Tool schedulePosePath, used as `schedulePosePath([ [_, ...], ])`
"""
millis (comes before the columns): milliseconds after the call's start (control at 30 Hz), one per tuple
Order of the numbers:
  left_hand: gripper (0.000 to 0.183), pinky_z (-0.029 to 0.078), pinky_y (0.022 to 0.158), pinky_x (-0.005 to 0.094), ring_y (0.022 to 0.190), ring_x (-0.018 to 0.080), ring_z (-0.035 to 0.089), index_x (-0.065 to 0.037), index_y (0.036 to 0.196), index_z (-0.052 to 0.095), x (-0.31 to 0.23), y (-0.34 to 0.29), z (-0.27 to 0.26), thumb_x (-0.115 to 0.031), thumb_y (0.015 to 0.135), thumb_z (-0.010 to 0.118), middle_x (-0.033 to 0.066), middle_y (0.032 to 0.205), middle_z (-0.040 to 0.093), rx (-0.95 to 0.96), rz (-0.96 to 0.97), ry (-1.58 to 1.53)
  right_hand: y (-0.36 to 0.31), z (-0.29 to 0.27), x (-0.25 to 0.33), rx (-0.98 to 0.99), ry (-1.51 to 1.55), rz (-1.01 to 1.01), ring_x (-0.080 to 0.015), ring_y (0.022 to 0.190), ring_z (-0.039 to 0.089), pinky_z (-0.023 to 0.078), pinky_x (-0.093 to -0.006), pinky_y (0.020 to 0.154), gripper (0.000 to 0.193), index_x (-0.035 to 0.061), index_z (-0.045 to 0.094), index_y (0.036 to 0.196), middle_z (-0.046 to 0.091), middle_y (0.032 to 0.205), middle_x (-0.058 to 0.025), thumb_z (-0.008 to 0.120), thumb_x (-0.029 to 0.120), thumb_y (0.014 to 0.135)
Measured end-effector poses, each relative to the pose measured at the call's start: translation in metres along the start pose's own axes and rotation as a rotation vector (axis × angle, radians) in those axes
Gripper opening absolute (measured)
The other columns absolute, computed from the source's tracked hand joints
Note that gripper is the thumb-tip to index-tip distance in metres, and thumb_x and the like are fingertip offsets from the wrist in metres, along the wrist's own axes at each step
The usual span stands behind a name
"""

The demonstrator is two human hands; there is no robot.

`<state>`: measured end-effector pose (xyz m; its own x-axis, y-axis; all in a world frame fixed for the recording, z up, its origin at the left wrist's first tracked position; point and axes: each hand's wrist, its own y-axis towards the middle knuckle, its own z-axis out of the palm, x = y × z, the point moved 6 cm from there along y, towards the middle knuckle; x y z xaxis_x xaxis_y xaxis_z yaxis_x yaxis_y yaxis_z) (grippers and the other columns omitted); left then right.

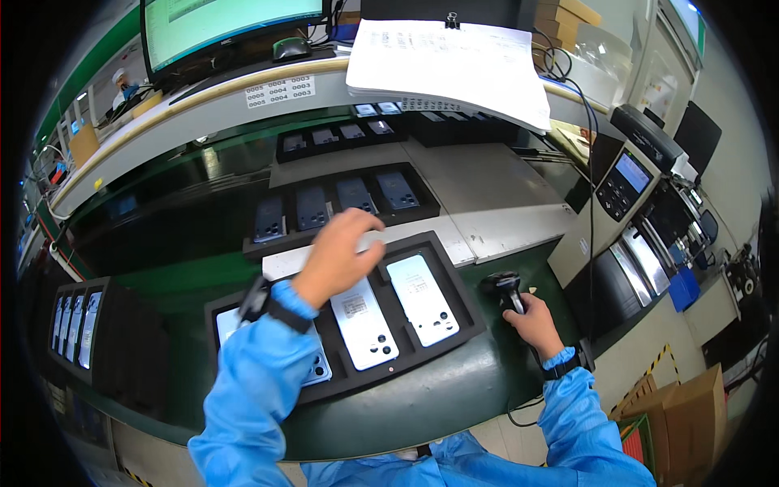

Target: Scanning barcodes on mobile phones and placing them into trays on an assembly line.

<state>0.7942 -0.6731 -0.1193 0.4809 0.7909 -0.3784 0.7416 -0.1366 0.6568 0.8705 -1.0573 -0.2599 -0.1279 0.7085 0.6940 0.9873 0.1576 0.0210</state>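
Observation:
A black foam tray (414,355) lies in front of me with several pale blue phones in its slots, camera ends toward me. Above its far edge hovers my left hand (337,256), fingers curved and parted from the thumb, with nothing seen in it. That hand and its sleeve partly cover the phones at the left. Just below the fingers is one phone (363,325); another phone (423,299) fills the rightmost slot. To the right of the tray, my right hand (535,325) is closed around the handle of a black handheld barcode scanner (501,284).
Beyond, another foam tray (333,231) holds dark blue phones. Stacked trays (109,341) stand at the left. A label printer (621,183) is at the right. On the shelf are a monitor (231,32), a mouse (290,49) and clipped papers (446,69). Cardboard boxes (686,426) sit lower right.

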Motion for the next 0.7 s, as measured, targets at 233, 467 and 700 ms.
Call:
schedulePosePath([
  [233,0.028,0.031,0.109,0.0487,0.129,0.0333,0.048,-0.011,0.113,0.068,0.002,-0.014,0.110,-0.028,0.096,0.055,0.0146,0.138,0.054,0.196,-0.094,0.114,-0.041,0.009,0.096,0.580,0.992,0.325,-0.0131,0.059,0.059,0.051,-0.0273,0.052,0.050,0.0009,0.053,0.141,0.061,0.081,-0.0056,0.065,0.019,0.096],
  [467,0.031,0.037,0.105,0.0481,0.126,0.0339,0.051,-0.010,0.116,0.068,0.008,-0.010,0.116,-0.023,0.090,0.058,0.0145,0.137,0.056,0.101,-0.015,0.121,-0.033,0.054,0.136,0.779,0.815,0.334,-0.0128,0.053,0.057,0.046,-0.0261,0.048,0.021,0.0028,0.058,0.111,0.063,0.081,-0.0071,0.064,0.018,0.097],
  [700,0.030,0.043,0.097,0.0496,0.119,0.0340,0.055,-0.011,0.114,0.070,-0.007,-0.019,0.117,-0.026,0.089,0.061,0.0149,0.135,0.057,0.074,0.013,0.251,-0.043,0.026,0.117,0.578,0.751,0.195,-0.0203,0.060,0.066,0.054,-0.0311,0.051,0.040,-0.0035,0.049,0.127,0.070,0.090,-0.0188,0.065,0.011,0.093],
])
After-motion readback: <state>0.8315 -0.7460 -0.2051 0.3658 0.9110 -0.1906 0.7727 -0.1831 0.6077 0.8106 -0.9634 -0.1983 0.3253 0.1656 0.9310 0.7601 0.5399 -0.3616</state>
